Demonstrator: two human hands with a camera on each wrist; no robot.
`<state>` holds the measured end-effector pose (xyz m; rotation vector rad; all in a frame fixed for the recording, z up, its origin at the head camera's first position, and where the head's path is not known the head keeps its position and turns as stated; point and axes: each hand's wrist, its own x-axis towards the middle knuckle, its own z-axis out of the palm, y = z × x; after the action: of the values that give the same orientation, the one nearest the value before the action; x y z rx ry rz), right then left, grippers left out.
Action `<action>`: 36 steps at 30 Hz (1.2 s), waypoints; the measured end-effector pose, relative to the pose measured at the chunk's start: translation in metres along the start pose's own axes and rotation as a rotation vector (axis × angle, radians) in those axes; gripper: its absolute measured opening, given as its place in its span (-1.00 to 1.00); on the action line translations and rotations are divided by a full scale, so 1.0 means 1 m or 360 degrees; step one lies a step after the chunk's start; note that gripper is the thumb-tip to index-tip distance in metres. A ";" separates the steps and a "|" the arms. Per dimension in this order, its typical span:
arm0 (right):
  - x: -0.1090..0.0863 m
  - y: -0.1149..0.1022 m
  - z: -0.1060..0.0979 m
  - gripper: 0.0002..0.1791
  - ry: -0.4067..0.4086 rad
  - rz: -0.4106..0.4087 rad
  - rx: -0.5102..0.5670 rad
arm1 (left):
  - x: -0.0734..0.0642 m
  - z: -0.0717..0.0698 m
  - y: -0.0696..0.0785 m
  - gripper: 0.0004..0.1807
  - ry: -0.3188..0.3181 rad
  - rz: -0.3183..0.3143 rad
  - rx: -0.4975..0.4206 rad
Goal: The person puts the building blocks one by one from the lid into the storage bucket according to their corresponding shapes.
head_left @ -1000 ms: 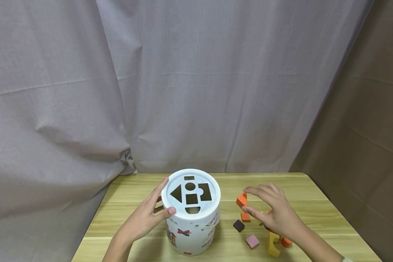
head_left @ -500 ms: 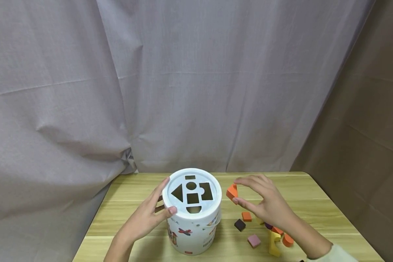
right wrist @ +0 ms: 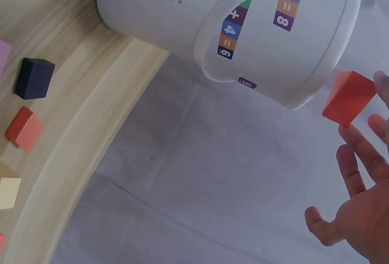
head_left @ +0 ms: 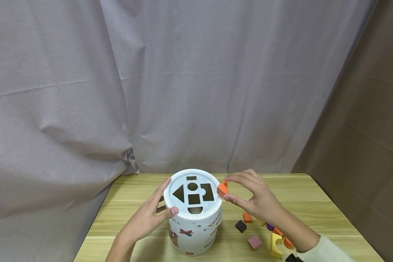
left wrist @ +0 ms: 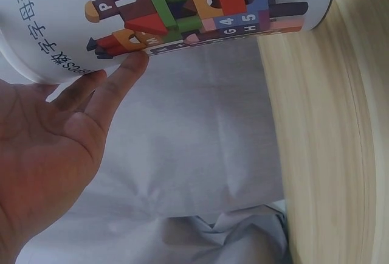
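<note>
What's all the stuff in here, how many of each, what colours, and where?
Bucket: 1, white with colourful pictures, on the table
Lid: 1, pale with six holes, atop the bucket
Held block: 1, orange, beside the lid
Loose orange blocks: 3, orange, right of the bucket
Yellow blocks: 2, yellow, same group
Small block: 1, dark, nearer the bucket
Pink block: 1, pink, in front
Purple block: 1, purple, under the right forearm
Cut-off piece: 1, dark, bottom edge
Table: 1, wood-coloured, underneath
Cloth: grey, behind
Left hand: 1, at the bucket
Right hand: 1, pinching the held block
</note>
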<state>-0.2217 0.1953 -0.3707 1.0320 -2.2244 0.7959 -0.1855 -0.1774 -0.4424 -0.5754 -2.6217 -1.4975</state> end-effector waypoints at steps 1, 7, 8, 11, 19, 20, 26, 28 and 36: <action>0.001 0.000 0.001 -0.37 -0.0002 0.0001 0.0001 | 0.000 0.000 0.000 0.07 -0.0001 0.0001 0.0000; 0.006 -0.001 0.007 -0.36 -0.0016 -0.0003 0.0031 | 0.003 0.001 -0.001 0.08 -0.0007 0.0001 -0.0052; 0.007 -0.001 0.009 -0.36 -0.0015 -0.0012 0.0032 | 0.003 0.001 0.000 0.08 -0.0009 -0.0004 -0.0064; 0.010 -0.001 0.014 -0.37 -0.0004 -0.0038 0.0031 | 0.004 0.001 0.000 0.09 -0.0016 -0.0022 -0.0094; 0.023 -0.002 0.027 -0.42 -0.0022 -0.0086 0.0096 | 0.005 0.001 0.001 0.10 -0.0021 -0.0035 -0.0123; 0.024 -0.002 0.028 -0.42 -0.0025 -0.0091 0.0103 | 0.005 0.001 0.001 0.10 -0.0022 -0.0033 -0.0120; 0.030 -0.005 0.035 -0.41 -0.0070 -0.0059 0.0136 | 0.007 0.003 0.001 0.10 -0.0027 -0.0031 -0.0135; 0.031 -0.006 0.037 -0.41 -0.0089 -0.0032 0.0142 | 0.007 0.004 0.001 0.09 -0.0032 -0.0032 -0.0148; 0.037 -0.011 0.039 -0.42 -0.0099 -0.0082 0.0153 | 0.006 0.005 0.006 0.08 -0.0047 -0.0013 -0.0148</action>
<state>-0.2423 0.1447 -0.3688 1.1704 -2.2204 0.8660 -0.1881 -0.1692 -0.4385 -0.6000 -2.5904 -1.6328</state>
